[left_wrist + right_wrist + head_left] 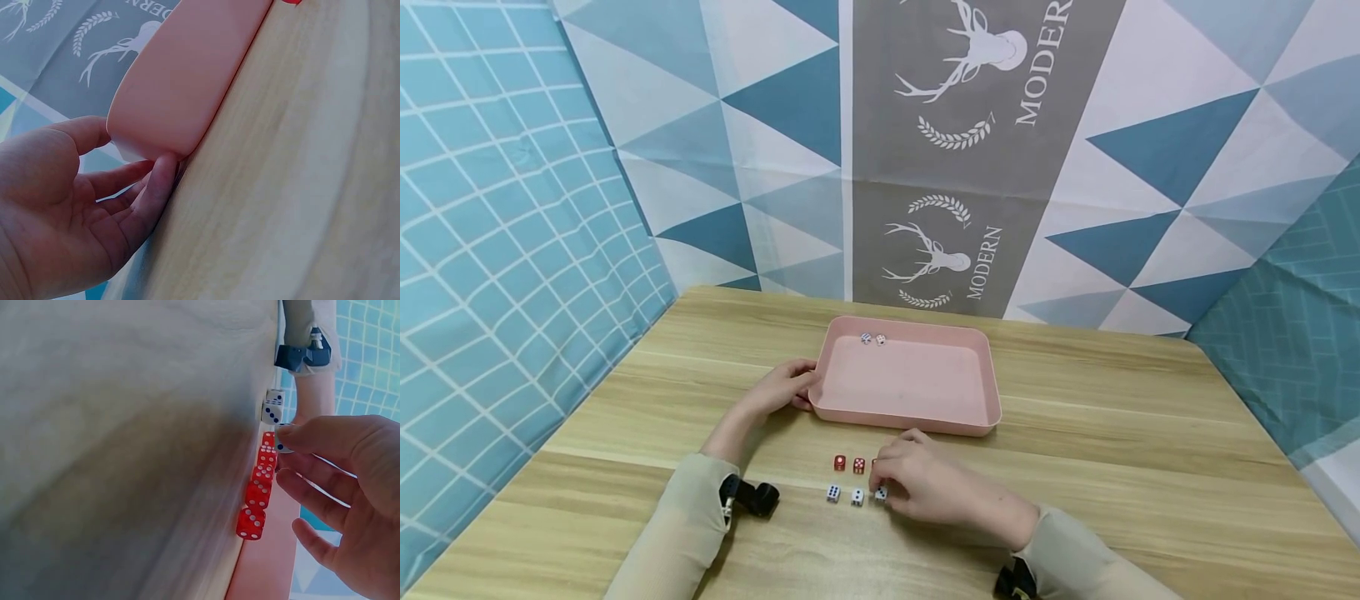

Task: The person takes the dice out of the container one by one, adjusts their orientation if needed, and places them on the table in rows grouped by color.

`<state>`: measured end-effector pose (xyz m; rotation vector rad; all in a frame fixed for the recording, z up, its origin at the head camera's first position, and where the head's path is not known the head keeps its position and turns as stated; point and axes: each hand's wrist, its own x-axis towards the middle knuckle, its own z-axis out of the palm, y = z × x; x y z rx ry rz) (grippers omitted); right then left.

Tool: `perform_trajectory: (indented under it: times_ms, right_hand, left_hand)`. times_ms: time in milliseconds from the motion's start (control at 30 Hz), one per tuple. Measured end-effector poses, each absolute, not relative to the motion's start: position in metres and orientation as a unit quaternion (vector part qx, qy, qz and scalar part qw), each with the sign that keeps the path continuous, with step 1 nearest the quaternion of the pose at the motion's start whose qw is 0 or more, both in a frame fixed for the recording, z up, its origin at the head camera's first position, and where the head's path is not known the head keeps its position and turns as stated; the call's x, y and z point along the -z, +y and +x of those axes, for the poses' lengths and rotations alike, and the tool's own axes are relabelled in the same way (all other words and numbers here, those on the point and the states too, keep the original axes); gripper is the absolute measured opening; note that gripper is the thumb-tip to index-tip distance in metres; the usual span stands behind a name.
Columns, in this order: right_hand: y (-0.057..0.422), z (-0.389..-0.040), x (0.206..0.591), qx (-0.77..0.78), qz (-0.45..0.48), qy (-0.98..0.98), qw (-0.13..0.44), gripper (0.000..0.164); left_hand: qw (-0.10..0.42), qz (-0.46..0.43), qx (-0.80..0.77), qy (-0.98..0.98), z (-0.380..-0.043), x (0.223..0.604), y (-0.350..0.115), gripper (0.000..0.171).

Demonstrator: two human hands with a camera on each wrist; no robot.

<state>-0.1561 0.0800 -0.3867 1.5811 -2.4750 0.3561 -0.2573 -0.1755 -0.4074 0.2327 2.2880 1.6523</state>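
Note:
At the left end of a pink tray (895,417), my left hand (784,385) grips the side; in the left wrist view the thumb lies at the rim and the fingers against the lower wall. My right hand (925,482) pinches a white die (284,445) with dark pips between thumb and fingertip, low over the table. Left of it, a white die (857,497) and another white die (833,493) sit in a row. Behind them runs a row of red dice (859,466), partly hidden by the right hand in the head view.
Two white dice (873,339) lie inside the tray near its back left corner. The wooden table (1120,467) spreads around, with a patterned cloth (925,167) hanging behind it and a blue checked one (512,208) at the left.

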Motion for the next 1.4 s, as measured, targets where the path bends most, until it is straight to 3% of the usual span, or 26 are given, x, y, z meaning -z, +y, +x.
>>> perform_trajectory:
  times_ms: [867, 1400]
  right_hand:
    - [0.077, -0.158, 0.385, -0.087, 0.536, -0.835, 0.090, 0.013]
    - [0.083, -0.207, 0.359, -0.109, 0.457, -0.876, 0.108, 0.009]
  left_hand:
    - [0.156, 0.082, -0.581, 0.795, -0.259, 0.410, -0.177, 0.046]
    - [0.155, 0.082, -0.580, 0.796, -0.259, 0.411, -0.177, 0.046]
